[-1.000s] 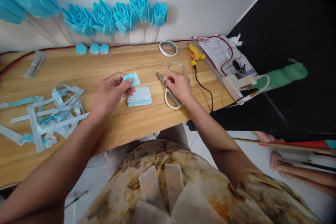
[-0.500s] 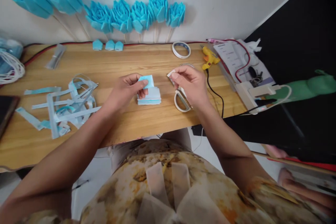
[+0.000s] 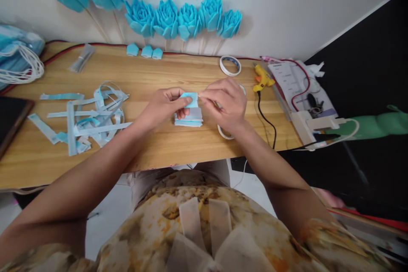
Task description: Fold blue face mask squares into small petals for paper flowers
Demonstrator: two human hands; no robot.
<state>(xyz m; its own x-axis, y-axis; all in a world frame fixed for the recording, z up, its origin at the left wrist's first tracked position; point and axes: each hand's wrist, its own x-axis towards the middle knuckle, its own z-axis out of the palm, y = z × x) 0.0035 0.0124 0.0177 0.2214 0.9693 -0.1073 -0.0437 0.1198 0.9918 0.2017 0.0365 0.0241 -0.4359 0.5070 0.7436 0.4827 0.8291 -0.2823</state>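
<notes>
My left hand (image 3: 167, 104) is closed, holding a small folded piece of light-blue fabric (image 3: 193, 95) between thumb and fingers. Just below it lies a stack of pale-blue fabric pieces (image 3: 188, 122) on the table. My right hand (image 3: 228, 104) is pinched at the right edge of the held piece; whatever is between its fingertips is too small to make out. Partly hidden under that hand is a white loop (image 3: 225, 133), perhaps a scissors handle.
Cut blue strips (image 3: 86, 123) lie in a heap at left. Behind stand a tape roll (image 3: 230, 66), a yellow glue gun (image 3: 263, 78) with a black cord, and small folded blue pieces (image 3: 147, 51). Blue fabric flowers (image 3: 167, 18) on sticks lean against the wall. A power strip (image 3: 306, 129) is at right.
My right hand has moved left to the edge of the blue piece; the white scrap it pinched before no longer shows clearly. The view has shifted slightly, so the scene sits further right.
</notes>
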